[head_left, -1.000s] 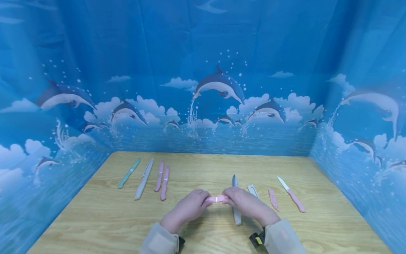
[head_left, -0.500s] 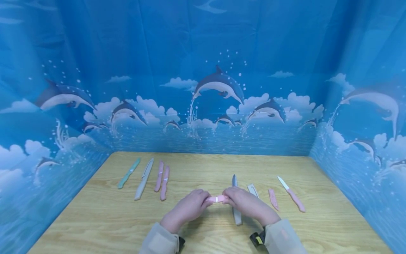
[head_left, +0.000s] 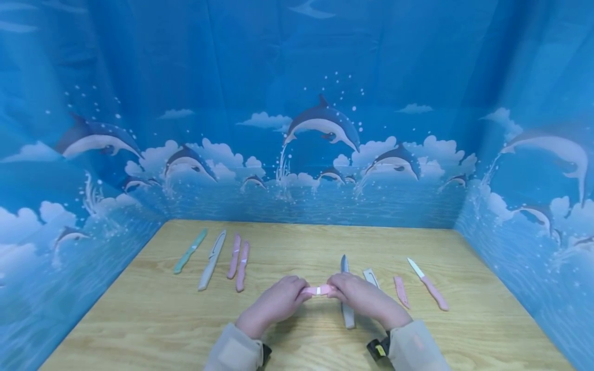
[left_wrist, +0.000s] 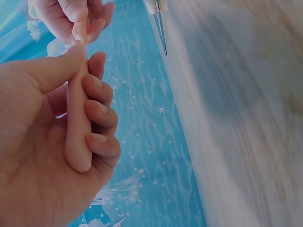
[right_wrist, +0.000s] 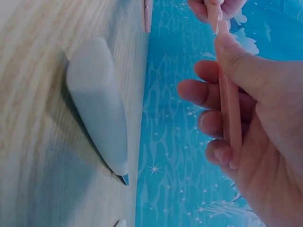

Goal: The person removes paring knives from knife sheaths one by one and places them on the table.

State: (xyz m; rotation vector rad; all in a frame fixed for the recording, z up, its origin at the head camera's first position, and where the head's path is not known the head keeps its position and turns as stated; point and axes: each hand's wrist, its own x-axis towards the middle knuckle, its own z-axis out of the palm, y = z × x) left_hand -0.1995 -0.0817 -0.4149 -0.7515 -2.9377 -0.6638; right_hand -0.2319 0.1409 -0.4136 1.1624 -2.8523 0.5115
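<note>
above a wood table [head_left: 139, 319], a pink knife [head_left: 311, 291] hangs between the left hand [head_left: 278, 301], clasping its handle [left_wrist: 78, 118], and the right hand [head_left: 364, 294], clasping its sheath [right_wrist: 230, 109], apparently to part or join them, the next move likely calling for a straight slide.

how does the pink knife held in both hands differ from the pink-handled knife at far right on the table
The held knife is raised in the left hand and right hand; the far-right knife lies on the table.
The held knife shows only a white band between pink parts; the far-right knife's blade is bare.
Both have pink handles.
</note>
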